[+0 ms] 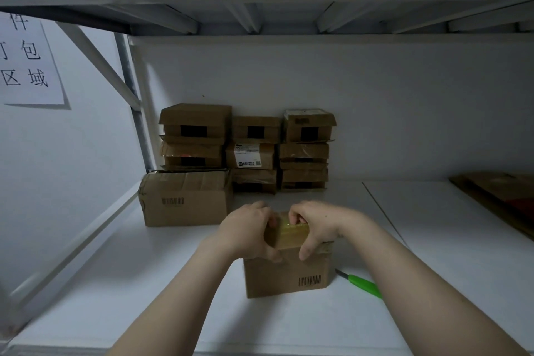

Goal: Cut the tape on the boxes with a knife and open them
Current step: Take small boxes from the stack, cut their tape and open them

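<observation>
Two bare forearms show in the lower half of the view, one at 7 o'clock, the other at 5 o'clock. The left hand and right hand are bare as well. A tiny dark speck marks the back of the right hand.

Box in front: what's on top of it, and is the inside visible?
The left hand and right hand grip the top of the box, tape between them. Top and hands cover the inside.

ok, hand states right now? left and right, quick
Left hand: fingers curled over the top of the box, gripping it.
Right hand: grips the same box top. The knife lies beside the box, unheld.
</observation>
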